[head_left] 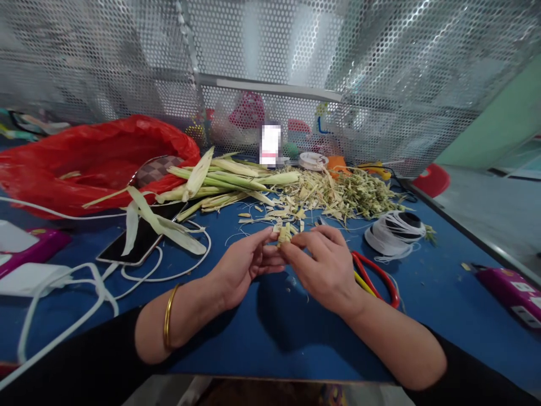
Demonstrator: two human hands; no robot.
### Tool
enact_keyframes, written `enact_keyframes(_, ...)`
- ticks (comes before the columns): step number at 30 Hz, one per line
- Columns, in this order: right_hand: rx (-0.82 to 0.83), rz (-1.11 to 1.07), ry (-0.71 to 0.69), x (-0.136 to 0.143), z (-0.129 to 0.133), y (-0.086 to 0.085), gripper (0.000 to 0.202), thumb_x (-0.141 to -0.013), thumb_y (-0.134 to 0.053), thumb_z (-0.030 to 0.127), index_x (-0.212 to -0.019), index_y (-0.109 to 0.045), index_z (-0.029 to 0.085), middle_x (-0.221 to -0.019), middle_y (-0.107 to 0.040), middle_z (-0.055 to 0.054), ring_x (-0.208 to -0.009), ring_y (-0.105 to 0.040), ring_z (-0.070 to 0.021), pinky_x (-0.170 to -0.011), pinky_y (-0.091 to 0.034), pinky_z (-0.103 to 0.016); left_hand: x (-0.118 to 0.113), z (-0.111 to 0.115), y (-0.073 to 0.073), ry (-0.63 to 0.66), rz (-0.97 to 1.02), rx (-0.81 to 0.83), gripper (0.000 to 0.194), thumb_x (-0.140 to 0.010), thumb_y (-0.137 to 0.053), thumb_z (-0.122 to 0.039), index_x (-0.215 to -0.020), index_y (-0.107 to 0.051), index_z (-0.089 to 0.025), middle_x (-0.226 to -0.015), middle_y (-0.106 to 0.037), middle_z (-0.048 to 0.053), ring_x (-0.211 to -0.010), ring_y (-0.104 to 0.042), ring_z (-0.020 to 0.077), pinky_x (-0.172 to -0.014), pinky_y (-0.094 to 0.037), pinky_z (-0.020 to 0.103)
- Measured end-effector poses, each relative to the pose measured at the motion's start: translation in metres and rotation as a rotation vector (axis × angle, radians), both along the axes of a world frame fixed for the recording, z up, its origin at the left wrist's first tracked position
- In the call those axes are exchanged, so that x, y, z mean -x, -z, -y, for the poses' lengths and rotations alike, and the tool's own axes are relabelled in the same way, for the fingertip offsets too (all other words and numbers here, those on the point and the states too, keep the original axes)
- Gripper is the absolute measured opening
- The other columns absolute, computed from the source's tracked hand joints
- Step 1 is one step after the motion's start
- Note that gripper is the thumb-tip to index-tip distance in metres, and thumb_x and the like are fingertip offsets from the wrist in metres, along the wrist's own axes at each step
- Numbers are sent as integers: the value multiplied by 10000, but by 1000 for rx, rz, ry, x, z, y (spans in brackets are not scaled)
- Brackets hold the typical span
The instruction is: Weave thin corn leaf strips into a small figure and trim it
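Between my two hands, over the blue table (236, 355), is a small pale yellow woven piece (285, 233) with short strips sticking up. My left hand (249, 259) supports it from the left, thumb and fingertips closed on its edge. My right hand (325, 262) pinches its right side with thumb and index finger. Just beyond the fingers lie cut bits of pale husk (291, 214). Red-handled scissors (380, 276) rest beside my right wrist, partly hidden by it. A spool of white cord (395, 232) stands to the right of my right hand.
Long green husks (228, 177) and a dried plant heap (363, 192) lie at the back. On the left are a red plastic bag (169, 132), a phone (139, 239) and looping white cables (99, 282). A purple knife (511, 290) lies far right. Perforated metal mesh (270, 82) rises behind.
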State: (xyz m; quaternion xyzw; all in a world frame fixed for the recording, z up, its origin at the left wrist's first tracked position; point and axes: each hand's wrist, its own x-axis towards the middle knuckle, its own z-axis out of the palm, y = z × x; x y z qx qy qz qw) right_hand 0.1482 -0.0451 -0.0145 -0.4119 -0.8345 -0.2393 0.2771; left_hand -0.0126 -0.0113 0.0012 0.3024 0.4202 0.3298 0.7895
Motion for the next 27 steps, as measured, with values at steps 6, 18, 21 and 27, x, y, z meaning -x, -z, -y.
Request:
enact_keyframes(6, -86, 185, -44, -4, 0, -5, 254, -906, -449, 90, -951, -667, 213, -869, -686, -32, -727, -576, -145, -890, -362, -363, 1, 4, 1, 22, -34, -92, 261, -874, -521, -386, -859, -663, -168, -655, -701, 32, -690, -666, 166, -752, -516, 293)
enact_keyframes(18, -154, 426, -143, -4, 0, -5, 234, -916, -456, 159, -988, -673, 109, -947, -633, -92, -761, -531, -190, -890, -378, -408, 3, 8, 1, 91, -59, -140, 343, -784, -596, -493, -905, -626, -173, -676, -655, -8, -663, -603, 127, -668, -453, 235)
enact_keyframes(21, -142, 448, -136, -3, 0, -5, 243, -920, -452, 158, -1018, -666, 97, -970, -625, -107, -790, -533, -199, -904, -368, -427, 2, 9, 2, 99, -76, -151, 353, -789, -582, -508, -875, -626, -169, -693, -657, 0, -662, -600, 126, -667, -457, 236)
enact_keyframes(27, -124, 451, -135, -1, 0, -6, 253, -922, -425, 139, -963, -669, 89, -880, -625, -99, -758, -528, -206, -883, -384, -433, 2, 9, 3, 96, -78, -129, 342, -851, -518, -478, -892, -639, -161, -684, -664, 19, -670, -615, 129, -651, -470, 231)
